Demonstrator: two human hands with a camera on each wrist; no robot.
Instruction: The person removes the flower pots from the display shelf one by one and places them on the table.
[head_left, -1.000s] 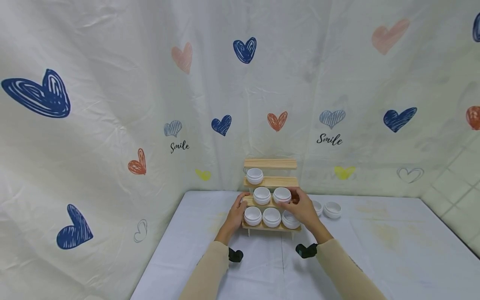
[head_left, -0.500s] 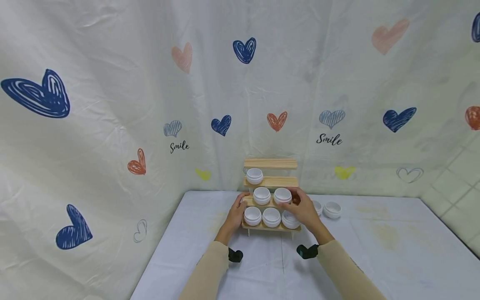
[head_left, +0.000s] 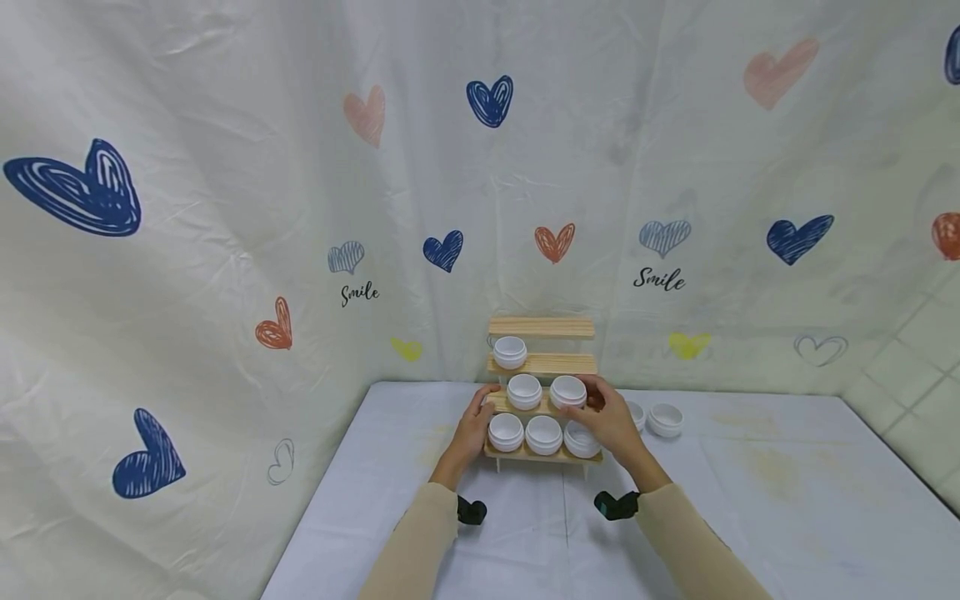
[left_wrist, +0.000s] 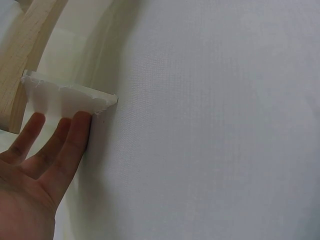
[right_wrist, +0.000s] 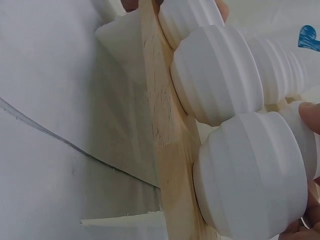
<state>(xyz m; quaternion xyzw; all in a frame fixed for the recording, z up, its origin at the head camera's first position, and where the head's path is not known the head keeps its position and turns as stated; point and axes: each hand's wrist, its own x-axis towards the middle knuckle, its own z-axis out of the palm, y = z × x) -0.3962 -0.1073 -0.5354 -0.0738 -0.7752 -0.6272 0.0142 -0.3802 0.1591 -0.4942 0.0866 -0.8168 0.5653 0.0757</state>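
Your right hand point(head_left: 611, 421) pinches a round, white, ribbed bowl point(head_left: 567, 390). Your left hand point(head_left: 469, 429), straight-fingered, touches the tiered pale-wood stand point(head_left: 561, 363).

Left sleeve point(head_left: 411, 542): is slanting forward and inward along the forearm
Left hand point(head_left: 470, 423): is pointing away from the body, three fingers point(left_wrist: 70, 147) stretching nearly straight
Right sleeve point(head_left: 693, 537): is angling inward
Right hand point(head_left: 611, 423): is pinching, thumb point(head_left: 573, 412) facing curved fingers point(head_left: 595, 385)
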